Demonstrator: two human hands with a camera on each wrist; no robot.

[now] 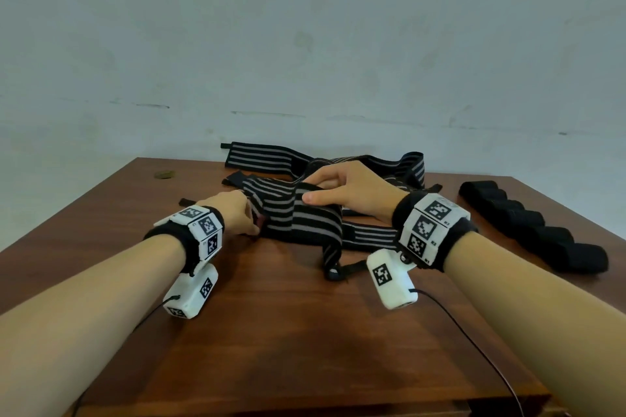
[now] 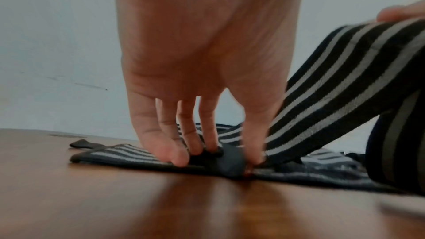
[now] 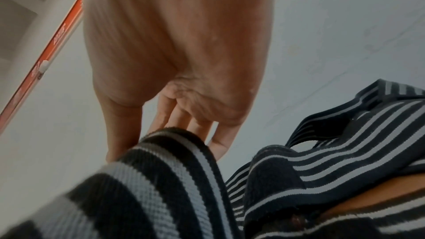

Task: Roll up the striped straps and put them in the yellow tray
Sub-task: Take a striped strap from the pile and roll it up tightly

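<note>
The left hand [image 2: 202,83] pinches the start of a roll [image 2: 226,161] at one end of a striped strap [image 1: 298,217], fingertips and thumb curled round the small dark core and pressing it to the bench [image 1: 271,332]. The right hand [image 1: 352,193] lifts the strap's free length above the bench, thumb on top and fingers under — its grip is clamped on the band.

The risk, as I judge it, is the core: it is small and barely wound, so if the left grip slackens while the right hand pulls, the elastic could spring open. The held strap also lies across the other striped straps [image 1: 338,162] in a tangle, and dragging it could snag them.

The bench is dark reddish wood with a slight sheen, set against a pale, scuffed wall [image 1: 305,27]. A row of black rolls [image 1: 531,230] lies to the right. No yellow tray shows in any view — its place cannot be told.
</note>
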